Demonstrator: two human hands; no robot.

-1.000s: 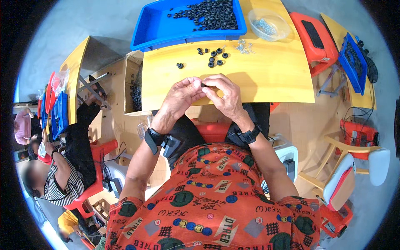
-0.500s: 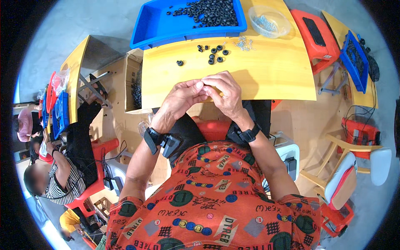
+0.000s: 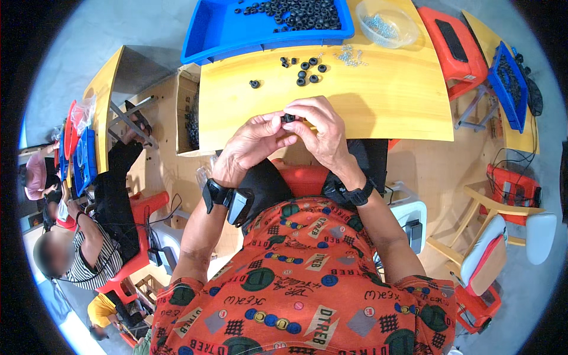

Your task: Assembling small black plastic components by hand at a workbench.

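Above the near edge of the yellow table, my left hand and my right hand meet around a small round black part. The fingertips of both hands pinch it from either side and cover much of it. Beyond my hands lie several loose black round parts in a small cluster, with one more black part apart to the left. A scatter of tiny silvery metal pieces lies to the right of that cluster.
A blue tray with many black parts stands at the far side. Beside it is a clear plastic bowl holding small metal pieces. A cardboard box stands left of the table. A red stool is at the right; another person sits left.
The black part now shows between my fingertips, where before the fingers hid it. My right fingers have opened slightly around it. The view has shifted a little.
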